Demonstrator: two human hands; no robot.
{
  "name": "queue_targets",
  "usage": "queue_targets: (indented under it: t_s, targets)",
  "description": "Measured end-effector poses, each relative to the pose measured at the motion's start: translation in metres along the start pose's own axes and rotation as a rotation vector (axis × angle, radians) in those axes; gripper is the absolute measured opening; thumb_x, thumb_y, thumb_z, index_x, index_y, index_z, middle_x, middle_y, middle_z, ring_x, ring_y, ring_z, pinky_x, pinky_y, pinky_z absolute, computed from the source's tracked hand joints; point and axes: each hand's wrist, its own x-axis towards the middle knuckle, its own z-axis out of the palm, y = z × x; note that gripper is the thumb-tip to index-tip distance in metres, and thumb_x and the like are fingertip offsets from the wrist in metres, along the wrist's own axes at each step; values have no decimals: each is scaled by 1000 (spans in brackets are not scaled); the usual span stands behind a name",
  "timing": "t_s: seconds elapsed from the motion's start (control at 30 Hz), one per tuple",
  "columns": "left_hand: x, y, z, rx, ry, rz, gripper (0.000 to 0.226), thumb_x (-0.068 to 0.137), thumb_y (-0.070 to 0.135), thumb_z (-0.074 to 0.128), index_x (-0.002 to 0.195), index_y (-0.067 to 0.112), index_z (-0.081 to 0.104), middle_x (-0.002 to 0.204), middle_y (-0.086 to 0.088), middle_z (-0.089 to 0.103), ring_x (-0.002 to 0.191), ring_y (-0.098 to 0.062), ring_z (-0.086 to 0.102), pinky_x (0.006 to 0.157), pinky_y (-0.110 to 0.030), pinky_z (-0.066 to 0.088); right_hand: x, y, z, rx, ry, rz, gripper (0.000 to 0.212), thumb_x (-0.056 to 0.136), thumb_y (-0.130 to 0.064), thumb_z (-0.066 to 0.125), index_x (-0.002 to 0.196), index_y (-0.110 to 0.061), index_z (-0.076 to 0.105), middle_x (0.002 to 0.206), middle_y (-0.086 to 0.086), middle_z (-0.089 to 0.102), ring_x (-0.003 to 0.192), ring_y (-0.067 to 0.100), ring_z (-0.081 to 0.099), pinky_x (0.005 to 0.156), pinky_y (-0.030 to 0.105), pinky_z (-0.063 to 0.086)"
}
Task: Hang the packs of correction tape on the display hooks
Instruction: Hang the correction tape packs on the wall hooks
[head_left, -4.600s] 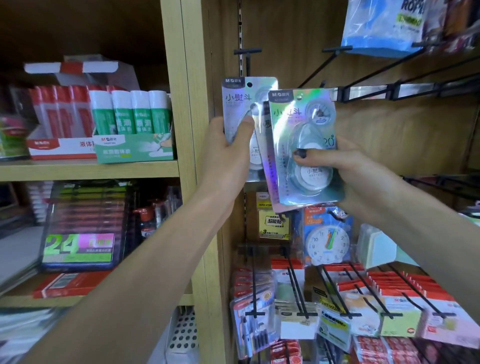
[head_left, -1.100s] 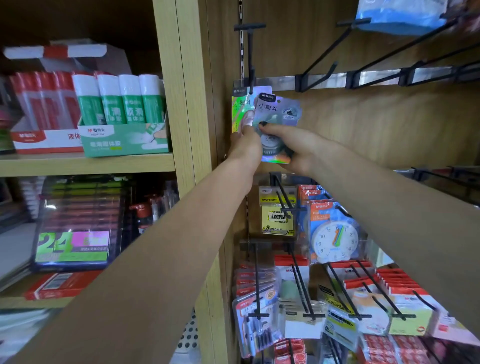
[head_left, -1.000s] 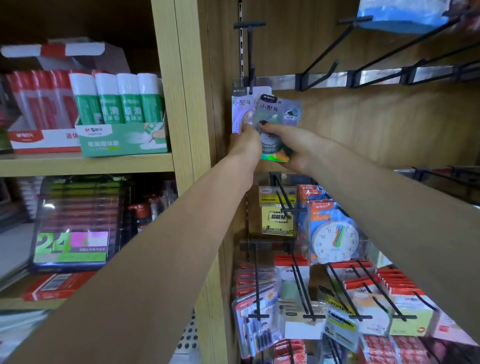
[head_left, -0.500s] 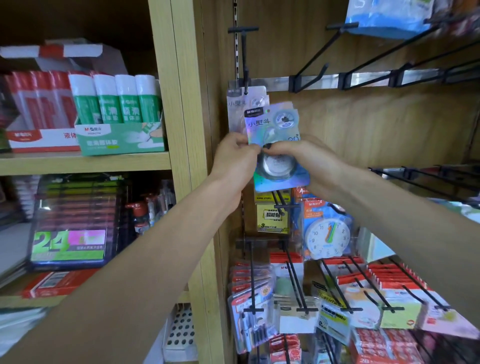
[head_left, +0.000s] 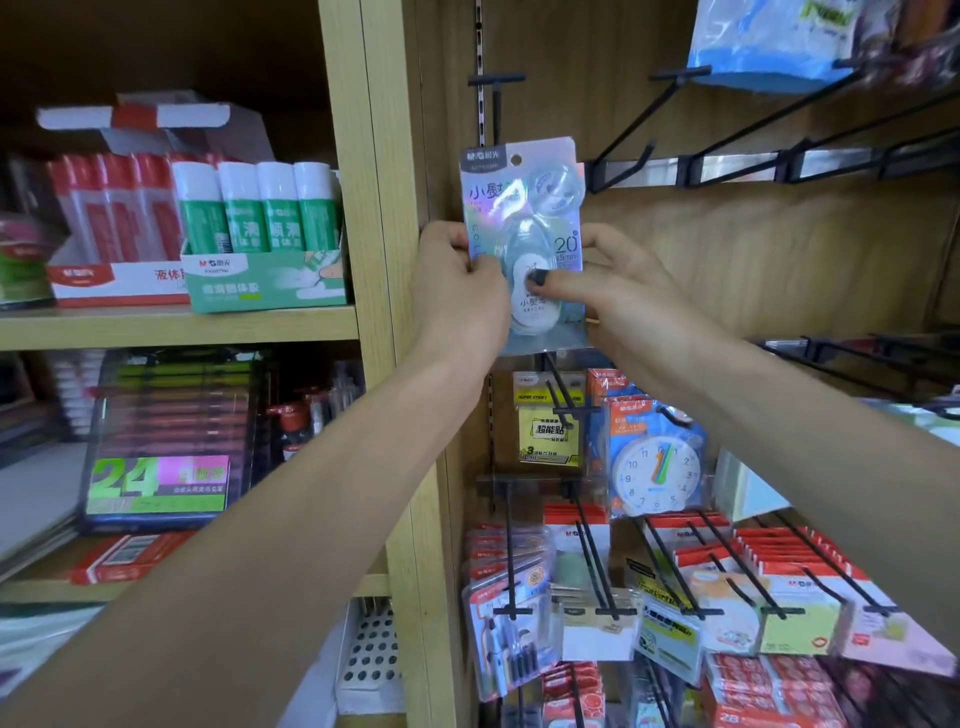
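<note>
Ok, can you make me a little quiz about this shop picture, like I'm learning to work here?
1. True or false: both hands hold the correction tape pack.
2. Which is right? A: the pack's hang hole sits just below the tip of the black hook. B: the pack lies on the shelf beside the green glue sticks. C: the pack is under the toy clock.
3. Fill in: the right hand puts its ____ on the front of the pack.

Key
1. True: the left hand grips its left edge, the right hand its right side.
2. A
3. Thumb
</note>
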Motion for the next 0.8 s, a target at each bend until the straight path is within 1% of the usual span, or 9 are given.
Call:
queue_targets:
  t_s: [0.1, 0.13, 0.23, 0.4, 0.47, 0.57, 0.67, 0.73, 0.8]
  targets:
    - [1, -1, 2, -5, -9, 22, 22, 107, 6, 44, 126, 13, 53, 114, -2, 69, 86, -8, 69, 59, -15, 54, 4, 1, 4, -25, 25, -9, 37, 90, 3, 72, 125, -6, 62, 113, 14, 79, 105, 34, 77, 97, 59, 58]
    - [0, -2, 1, 5, -15, 33, 25, 108, 8, 43, 132, 12, 51, 114, 0, 67, 81, -3, 66, 55, -11, 50, 5, 1, 6, -30, 27, -11, 37, 90, 2, 72, 125, -7, 63, 113, 13, 79, 105, 33, 77, 98, 60, 57]
    - [-2, -7, -1, 47, -19, 106, 33, 109, 11, 42, 142, 13, 46, 105, 11, 66, 80, 2, 64, 71, -17, 55, 8, 2, 11, -24, 27, -28, 39, 90, 0, 72, 128, -11, 66, 114, 11, 80, 106, 31, 77, 99, 61, 57]
    - [-7, -11, -6, 141, -45, 248, 48, 110, 6, 41, 156, 14, 29, 100, 28, 54, 72, 22, 60, 67, -10, 50, 10, 3, 17, 10, 13, -50, 39, 93, 1, 69, 130, -10, 68, 114, 11, 80, 103, 31, 78, 96, 56, 60]
    - [-7, -11, -7, 169, -61, 261, 51, 111, 9, 40, 159, 18, 25, 100, 31, 51, 75, 19, 62, 71, -13, 51, 10, 4, 18, 4, 18, -53, 39, 93, 1, 69, 129, -12, 68, 113, 9, 80, 102, 28, 78, 96, 53, 60]
    - [-8, -11, -7, 208, -75, 262, 53, 113, 14, 39, 161, 22, 21, 96, 32, 48, 80, 6, 62, 79, -28, 54, 11, 5, 20, -14, 43, -69, 34, 92, 0, 70, 121, -17, 71, 111, 6, 81, 102, 26, 79, 99, 54, 59]
    - [-11, -12, -7, 226, -72, 282, 55, 113, 13, 38, 163, 23, 19, 98, 30, 46, 81, 6, 60, 74, -22, 51, 9, 6, 22, -19, 60, -70, 30, 92, -2, 70, 116, -20, 72, 107, 5, 82, 98, 24, 79, 95, 53, 61]
    - [-11, -13, -6, 231, -68, 278, 54, 112, 14, 39, 163, 23, 20, 105, 23, 54, 85, 0, 63, 71, -20, 50, 8, 6, 22, -30, 87, -72, 30, 92, -3, 70, 118, -19, 72, 103, 3, 82, 94, 21, 80, 89, 46, 63]
    - [-11, -15, -5, 240, -61, 257, 51, 112, 17, 40, 161, 23, 24, 120, 5, 64, 94, -19, 69, 73, -31, 52, 7, 7, 24, -38, 124, -73, 31, 92, -6, 72, 121, -18, 72, 101, 1, 83, 92, 19, 80, 85, 39, 64]
